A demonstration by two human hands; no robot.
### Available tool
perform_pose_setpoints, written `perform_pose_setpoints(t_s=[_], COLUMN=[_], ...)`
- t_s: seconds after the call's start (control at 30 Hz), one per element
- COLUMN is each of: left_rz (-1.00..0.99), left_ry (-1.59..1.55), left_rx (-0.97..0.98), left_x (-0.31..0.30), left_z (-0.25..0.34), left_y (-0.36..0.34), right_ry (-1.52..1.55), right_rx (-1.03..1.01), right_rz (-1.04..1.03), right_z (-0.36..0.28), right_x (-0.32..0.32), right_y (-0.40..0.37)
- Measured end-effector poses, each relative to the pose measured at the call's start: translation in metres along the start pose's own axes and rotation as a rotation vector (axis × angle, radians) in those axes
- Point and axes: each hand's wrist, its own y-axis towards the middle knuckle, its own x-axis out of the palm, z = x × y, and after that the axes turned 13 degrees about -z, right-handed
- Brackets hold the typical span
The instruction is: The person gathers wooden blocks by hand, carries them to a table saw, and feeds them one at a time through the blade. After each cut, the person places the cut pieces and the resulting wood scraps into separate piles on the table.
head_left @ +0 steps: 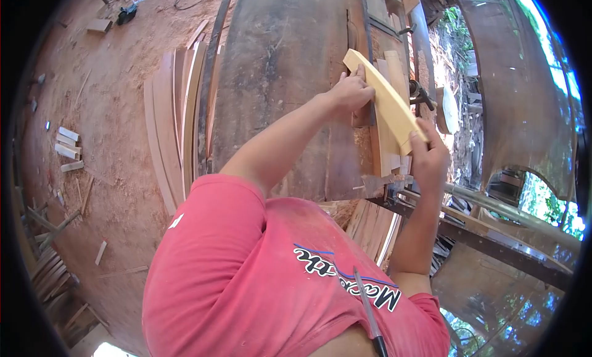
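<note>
A pale yellow, slightly curved wooden board point(390, 105) is held up at a slant over the right edge of the workbench point(280, 67). My left hand point(354, 91) is closed on its left side near the far end, with the index finger stretched along the face. At the near end, my right hand point(430, 150) grips the board's right corner, the thumb side against the wood. Just beneath it lie other wooden strips point(383, 144) along the bench edge, partly covered by the board.
Long curved planks point(165, 122) lean against the bench's left side. Small wood blocks point(68, 144) lie on the dusty reddish ground. A metal clamp point(421, 96) sits right of the board. A long metal beam point(493, 236) runs at the lower right.
</note>
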Motion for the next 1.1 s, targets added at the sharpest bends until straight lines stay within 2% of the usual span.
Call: perform_pose_setpoints(t_s=[0.17, 0.27, 0.4, 0.6, 0.7, 0.77, 0.9, 0.97, 1.1], left_rz=[0.054, 0.083, 0.11, 0.188, 0.111, 0.117, 0.096, 0.212, 0.168], left_ry=[-0.115, -0.151, -0.21, -0.26, -0.243, -0.254, -0.25, -0.313, -0.265], left_rx=[0.043, 0.045, 0.059, 0.094, 0.076, 0.061, 0.029, 0.013, 0.014], left_x=[-0.011, -0.01, -0.016, -0.017, -0.024, -0.026, -0.03, -0.027, -0.035], left_z=[0.009, 0.003, 0.012, 0.001, 0.005, 0.006, 0.004, 0.004, 0.012], left_y=[0.009, 0.019, 0.022, 0.039, 0.041, 0.042, 0.048, 0.052, 0.044], right_ry=[-0.025, -0.083, -0.126, -0.117, -0.094, -0.223, -0.353, -0.218, -0.095], right_rx=[-0.025, -0.114, -0.087, -0.162, -0.162, -0.307, -0.306, -0.253, -0.165], right_rz=[0.068, 0.12, 0.118, 0.023, -0.029, -0.036, -0.072, -0.094, -0.048], right_z=[-0.018, -0.023, -0.034, -0.044, -0.039, -0.045, -0.046, -0.05, -0.051], right_x=[-0.03, -0.041, -0.056, -0.079, -0.091, -0.097, -0.104, -0.104, -0.102], right_y=[0.05, 0.077, 0.112, 0.168, 0.202, 0.219, 0.255, 0.265, 0.262])
